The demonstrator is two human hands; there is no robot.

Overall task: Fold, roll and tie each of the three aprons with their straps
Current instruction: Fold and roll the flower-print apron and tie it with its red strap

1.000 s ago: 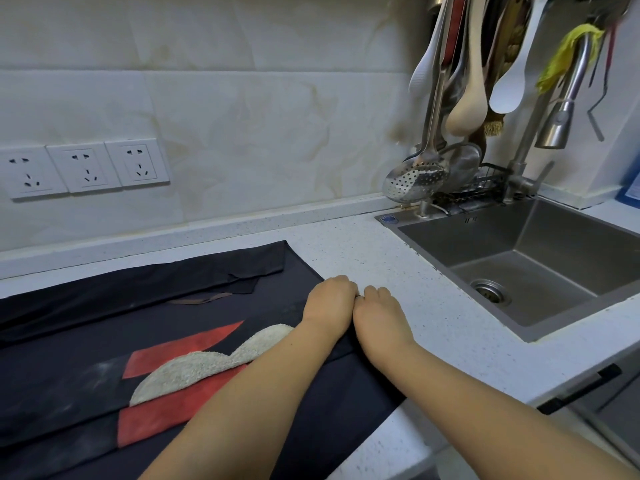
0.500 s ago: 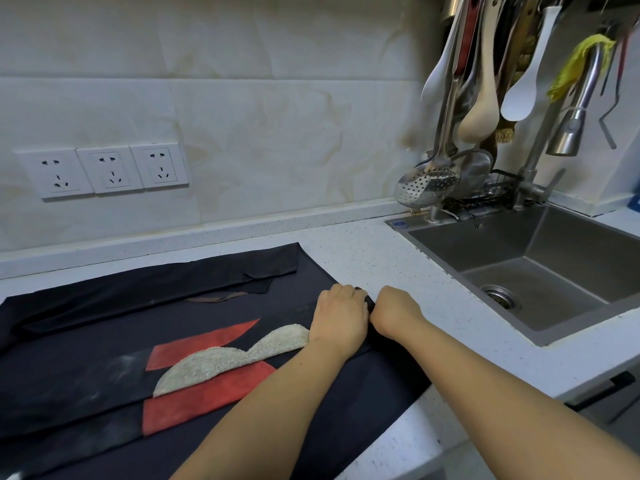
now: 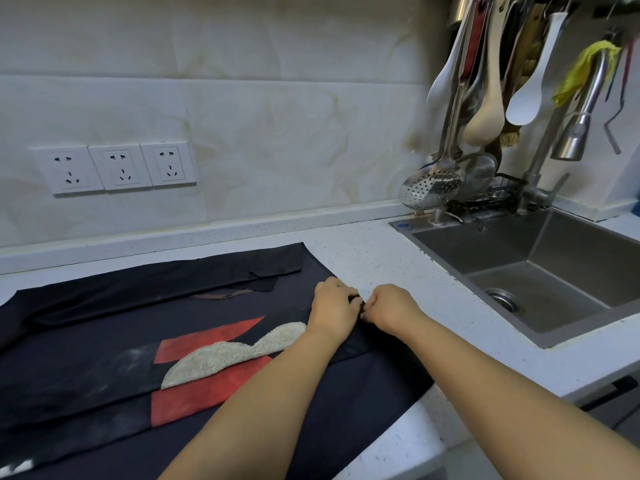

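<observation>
Both hands are down at the centre of the frame, knuckles almost touching: the left hand (image 3: pixel 333 308) and the right hand (image 3: pixel 390 306) are each curled tight on the right-hand edge of the dark apron (image 3: pixel 86 358), pinching the cloth where a roll looks ready to start. The apron lies folded lengthwise across the countertop (image 3: pixel 367 258), filling the lower left (only this one is in view). Here is the danger: the hands grip only the middle of that edge, so its ends may lag and the roll could come up cone-shaped. The lower corner seems to overhang the counter's front and might drag. And that thin brown strap (image 3: pixel 221 295) lying loose on the cloth could get wound inside, leaving nothing to tie with.
</observation>
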